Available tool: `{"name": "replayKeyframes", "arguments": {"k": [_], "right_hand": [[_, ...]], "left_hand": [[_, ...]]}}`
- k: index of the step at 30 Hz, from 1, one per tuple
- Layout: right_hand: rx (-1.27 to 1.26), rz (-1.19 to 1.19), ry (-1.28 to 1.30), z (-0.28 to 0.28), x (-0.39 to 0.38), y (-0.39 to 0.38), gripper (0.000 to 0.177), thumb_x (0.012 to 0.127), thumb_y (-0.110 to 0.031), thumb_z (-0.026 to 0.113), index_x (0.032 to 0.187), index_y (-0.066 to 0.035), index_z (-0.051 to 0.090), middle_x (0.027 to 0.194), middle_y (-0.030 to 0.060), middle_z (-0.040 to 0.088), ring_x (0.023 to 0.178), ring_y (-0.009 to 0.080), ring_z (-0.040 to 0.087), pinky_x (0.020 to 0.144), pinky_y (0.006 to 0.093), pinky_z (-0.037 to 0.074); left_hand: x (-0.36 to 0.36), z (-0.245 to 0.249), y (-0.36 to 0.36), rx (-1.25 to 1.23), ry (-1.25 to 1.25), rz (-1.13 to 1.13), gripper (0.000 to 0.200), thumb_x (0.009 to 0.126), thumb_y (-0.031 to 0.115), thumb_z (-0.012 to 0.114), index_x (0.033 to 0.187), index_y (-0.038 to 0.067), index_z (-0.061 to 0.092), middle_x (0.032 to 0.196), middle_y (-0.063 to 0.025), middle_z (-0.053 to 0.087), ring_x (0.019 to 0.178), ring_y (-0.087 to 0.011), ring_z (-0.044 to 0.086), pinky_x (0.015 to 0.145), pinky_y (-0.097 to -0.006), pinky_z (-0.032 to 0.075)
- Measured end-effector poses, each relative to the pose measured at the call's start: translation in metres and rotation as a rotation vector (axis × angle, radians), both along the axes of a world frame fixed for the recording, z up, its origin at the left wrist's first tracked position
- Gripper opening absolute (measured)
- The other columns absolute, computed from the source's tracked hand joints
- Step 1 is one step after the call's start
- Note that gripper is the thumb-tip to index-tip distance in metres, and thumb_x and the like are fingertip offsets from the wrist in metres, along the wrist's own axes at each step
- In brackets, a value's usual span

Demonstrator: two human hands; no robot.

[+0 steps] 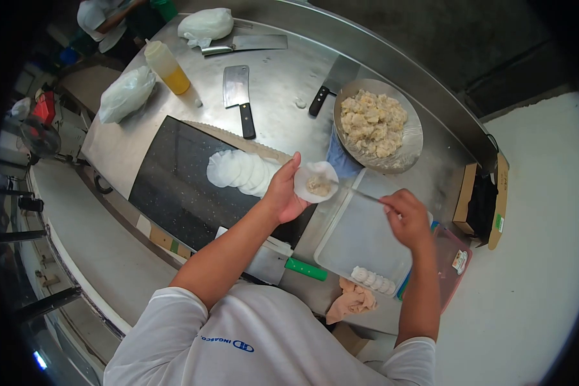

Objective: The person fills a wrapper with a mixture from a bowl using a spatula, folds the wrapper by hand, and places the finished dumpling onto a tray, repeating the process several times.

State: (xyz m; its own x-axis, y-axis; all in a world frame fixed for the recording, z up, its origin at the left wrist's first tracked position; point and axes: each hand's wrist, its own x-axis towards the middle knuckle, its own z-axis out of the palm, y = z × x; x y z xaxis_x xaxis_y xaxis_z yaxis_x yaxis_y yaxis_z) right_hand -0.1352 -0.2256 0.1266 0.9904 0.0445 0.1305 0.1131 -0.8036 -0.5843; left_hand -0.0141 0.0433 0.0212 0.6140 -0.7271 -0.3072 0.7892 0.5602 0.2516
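Note:
My left hand (pixel 285 196) supports a round white dumpling wrapper (pixel 328 172) on its palm and fingers. A lump of pale filling (pixel 318 186) lies on that wrapper. In my right hand (pixel 406 217), the fingers are closed round the handle end of a thin metal spreader (pixel 363 195), whose tip reaches the wrapper's edge beside the filling. Overlapping loose wrappers (pixel 228 168) are fanned out on a black speckled board (pixel 167 170), left of my left hand. Below my right hand is a translucent white tray (pixel 347 239), with a short row of pleated dumplings (pixel 373 280) at its near end.
A metal bowl (pixel 413 151) of chunky filling stands at the back right on a blue cloth (pixel 341 157). Cleavers (pixel 237 87) lie behind the board. A green-handled blade (pixel 305 269) and peach cloth (pixel 350 301) are near my body. A squeeze bottle (pixel 167 67) stands far left.

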Motion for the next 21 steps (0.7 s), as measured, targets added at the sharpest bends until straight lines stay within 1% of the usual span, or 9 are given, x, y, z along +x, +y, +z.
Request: {"name": "replayKeyframes", "arguments": {"k": [3,8,9,10,13,14,16,18,21], "right_hand": [[-0.12,0.015,-0.108,-0.01,-0.006,0.013,0.017,0.081,0.001,0.069,0.096,-0.007,0.072,0.087,0.0094,0.062,0.08,0.0299,0.065,0.072,0.04,0.053],[-0.188,-0.208,-0.141,0.011,0.003,-0.02,0.015,0.08,0.0,0.07,0.093,-0.007,0.071,0.087,0.0123,0.063,0.08,0.0329,0.066,0.072,0.0422,0.054],[-0.44,-0.323,-0.017,0.006,0.014,-0.026,0.013,0.079,-0.002,0.07,0.091,-0.006,0.07,0.087,0.0131,0.063,0.08,0.0346,0.066,0.071,0.043,0.054],[-0.69,-0.438,0.117,-0.003,0.023,-0.031,0.011,0.078,-0.003,0.071,0.089,-0.005,0.07,0.086,0.0139,0.064,0.079,0.0363,0.066,0.07,0.0438,0.054],[-0.744,-0.409,0.043,-0.083,0.053,-0.039,0.009,0.077,-0.005,0.073,0.084,-0.005,0.068,0.091,0.0144,0.065,0.086,0.0382,0.066,0.076,0.0457,0.054],[-0.736,-0.411,0.019,-0.075,0.058,-0.028,0.009,0.077,-0.005,0.073,0.084,-0.005,0.068,0.091,0.0144,0.065,0.086,0.0382,0.066,0.076,0.0457,0.054],[-0.359,-0.038,-0.411,-0.048,0.048,0.016,0.012,0.077,-0.009,0.076,0.082,-0.006,0.066,0.099,0.0135,0.066,0.095,0.0376,0.064,0.083,0.0472,0.052],[-0.066,0.123,-0.509,-0.035,0.028,0.061,0.018,0.073,-0.011,0.081,0.079,-0.007,0.065,0.104,0.0108,0.064,0.101,0.0336,0.062,0.089,0.0462,0.05],[0.029,0.168,-0.581,-0.019,-0.001,0.112,0.022,0.07,-0.011,0.084,0.077,-0.008,0.064,0.102,0.0085,0.063,0.098,0.0316,0.062,0.086,0.0452,0.051]], "left_hand": [[-0.004,0.008,0.003,-0.036,-0.045,-0.069,0.068,0.104,0.057,0.045,0.135,-0.003,0.055,0.133,-0.0153,0.063,0.123,-0.0284,0.062,0.109,-0.042,0.048],[-0.016,0.027,0.013,0.137,-0.029,0.184,0.069,0.104,0.056,0.044,0.142,-0.002,0.049,0.139,-0.0167,0.059,0.13,-0.0306,0.057,0.111,-0.0445,0.045],[-0.018,0.033,0.017,0.139,-0.04,0.172,0.069,0.104,0.056,0.044,0.142,-0.002,0.049,0.139,-0.0167,0.059,0.13,-0.0306,0.057,0.111,-0.0445,0.045],[-0.022,0.04,0.022,0.063,-0.057,0.139,0.065,0.106,0.053,0.043,0.142,-0.001,0.048,0.141,-0.0162,0.057,0.132,-0.0304,0.055,0.113,-0.0451,0.043],[-0.043,0.062,0.025,-0.01,-0.078,0.1,0.065,0.105,0.052,0.044,0.145,0.0,0.045,0.145,-0.0171,0.054,0.135,-0.0309,0.053,0.116,-0.0453,0.04],[-0.046,0.07,0.028,-0.014,-0.085,0.13,0.07,0.104,0.054,0.046,0.148,-0.001,0.043,0.147,-0.0185,0.053,0.136,-0.0317,0.052,0.117,-0.0448,0.039],[-0.056,0.082,0.041,-0.014,-0.081,0.177,0.073,0.104,0.054,0.046,0.149,-0.003,0.04,0.149,-0.0191,0.051,0.138,-0.0319,0.049,0.118,-0.0452,0.038],[-0.063,0.089,0.051,-0.039,-0.056,0.169,0.075,0.104,0.055,0.046,0.15,-0.004,0.039,0.15,-0.0197,0.049,0.141,-0.0322,0.047,0.118,-0.0459,0.038],[-0.073,0.095,0.057,-0.15,-0.064,0.12,0.08,0.103,0.059,0.043,0.152,-0.005,0.035,0.151,-0.0198,0.048,0.142,-0.0336,0.046,0.118,-0.046,0.038]]}}
